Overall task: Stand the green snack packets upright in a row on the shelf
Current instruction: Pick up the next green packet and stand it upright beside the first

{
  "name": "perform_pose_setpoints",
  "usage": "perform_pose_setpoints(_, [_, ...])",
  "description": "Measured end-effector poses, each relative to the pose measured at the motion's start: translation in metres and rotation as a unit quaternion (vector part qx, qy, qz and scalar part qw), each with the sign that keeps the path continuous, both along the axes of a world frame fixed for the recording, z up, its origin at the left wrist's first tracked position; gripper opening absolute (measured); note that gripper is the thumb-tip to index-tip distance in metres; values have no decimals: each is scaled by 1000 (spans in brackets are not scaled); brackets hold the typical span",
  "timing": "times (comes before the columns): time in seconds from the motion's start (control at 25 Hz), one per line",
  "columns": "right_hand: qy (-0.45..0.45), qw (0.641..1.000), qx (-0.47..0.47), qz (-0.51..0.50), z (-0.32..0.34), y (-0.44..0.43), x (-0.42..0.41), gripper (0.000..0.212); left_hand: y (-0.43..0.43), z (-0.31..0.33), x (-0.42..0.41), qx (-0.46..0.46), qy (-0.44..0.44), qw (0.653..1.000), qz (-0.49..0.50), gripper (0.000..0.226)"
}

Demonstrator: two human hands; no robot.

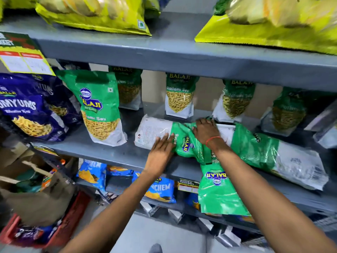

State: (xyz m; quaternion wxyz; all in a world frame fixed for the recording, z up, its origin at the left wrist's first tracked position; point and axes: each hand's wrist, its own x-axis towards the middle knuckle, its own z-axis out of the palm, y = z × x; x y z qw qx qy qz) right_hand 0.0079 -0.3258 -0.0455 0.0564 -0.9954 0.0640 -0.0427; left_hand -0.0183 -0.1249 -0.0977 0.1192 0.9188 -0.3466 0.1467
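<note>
Several green-and-white snack packets are on the grey middle shelf (pixel 102 152). One stands upright at the front left (pixel 99 106), and others stand along the back (pixel 179 95). A packet lies flat on its back (pixel 155 130) in the middle, with my left hand (pixel 160 154) flat on its near edge, fingers spread. My right hand (pixel 206 131) grips the top of that flat packet where it meets another lying packet (pixel 277 154) to the right. A further green packet (pixel 220 192) hangs over the shelf's front edge under my right forearm.
Dark blue snack bags (pixel 31 108) lean at the shelf's left end. Yellow bags (pixel 94 13) lie on the shelf above. Blue packets (pixel 158 189) fill the shelf below. A brown bag in a red crate (pixel 36 198) stands on the floor at the left.
</note>
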Motion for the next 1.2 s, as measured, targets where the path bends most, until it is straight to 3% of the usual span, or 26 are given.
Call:
perform_pose_setpoints(0.08, [-2,1000,28,-2,5,-3,3,40,0,-1,2,-5,-53,999,12,53])
perform_pose_setpoints(0.16, [-60,990,123,-24,9,-10,3,37,4,2,0,-76,-21,996,51,48])
perform_pose_setpoints(0.24, [-162,947,264,-89,13,-15,-1,30,4,10,2,-188,29,976,109,40])
perform_pose_setpoints(0.32, [-243,851,433,-172,14,-14,-7,27,1,30,7,-301,36,942,145,28])
perform_pose_setpoints(0.44, [-276,605,707,-241,22,2,-13,27,1,69,28,-477,84,864,139,17])
perform_pose_setpoints(0.48, [-255,552,760,-228,22,9,-12,27,3,78,38,-514,107,842,125,16])
perform_pose_setpoints(0.52, [-220,542,783,-213,20,17,-13,28,5,83,48,-545,128,820,119,15])
perform_pose_setpoints(0.56, [-184,567,778,-199,17,26,-15,28,5,85,55,-580,161,790,118,17])
perform_pose_setpoints(0.72, [-147,735,644,-153,0,45,-24,25,-5,75,63,-700,362,610,86,25])
perform_pose_setpoints(0.8, [-142,760,623,-116,-8,44,-28,32,-3,67,70,-698,424,575,49,20])
perform_pose_setpoints(0.84, [-134,768,617,-108,-10,45,-31,37,1,63,73,-679,451,579,25,16])
perform_pose_setpoints(0.92, [-112,796,586,-103,-15,51,-33,46,12,49,73,-578,495,649,-3,13])
perform_pose_setpoints(1.0, [-99,814,566,-80,-14,56,-35,54,19,31,69,-449,503,738,13,44])
perform_pose_setpoints(1.04, [-96,813,570,-71,-14,58,-35,57,22,25,68,-419,499,758,32,56])
perform_pose_setpoints(1.2, [-90,816,566,-75,-18,62,-44,66,31,9,64,-415,484,769,37,68])
